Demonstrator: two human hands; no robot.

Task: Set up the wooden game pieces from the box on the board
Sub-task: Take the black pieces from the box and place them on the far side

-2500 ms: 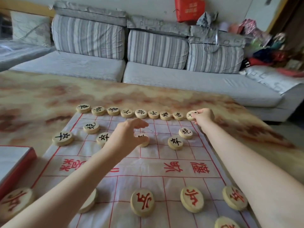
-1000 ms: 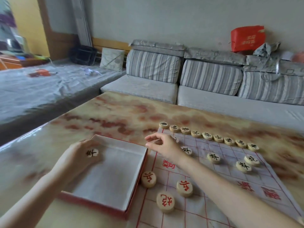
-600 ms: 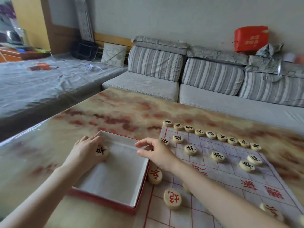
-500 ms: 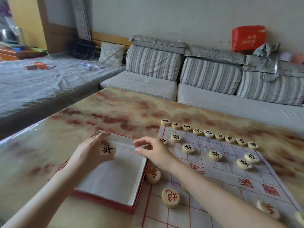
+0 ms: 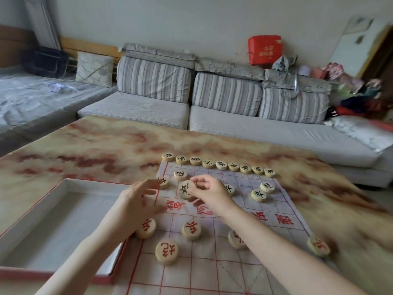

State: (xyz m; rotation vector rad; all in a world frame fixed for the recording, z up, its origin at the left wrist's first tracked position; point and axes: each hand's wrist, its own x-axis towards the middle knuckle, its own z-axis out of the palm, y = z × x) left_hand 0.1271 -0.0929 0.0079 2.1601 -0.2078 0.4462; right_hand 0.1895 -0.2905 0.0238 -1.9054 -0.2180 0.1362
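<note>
R hand [image 5: 209, 193] w/ black-char piece [image 5: 186, 189] over board [image 5: 244, 262]

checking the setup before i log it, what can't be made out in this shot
Head view:
- far-left black piece: character partly covered by fingers of the left hand
- black piece behind the right hand: mostly hidden
- red piece by the right forearm: mark half covered
- right-edge red piece: blurred
- board: near rows cut off by bottom edge

soft even daylight, motion blur at right, wide-angle edge bending
</note>
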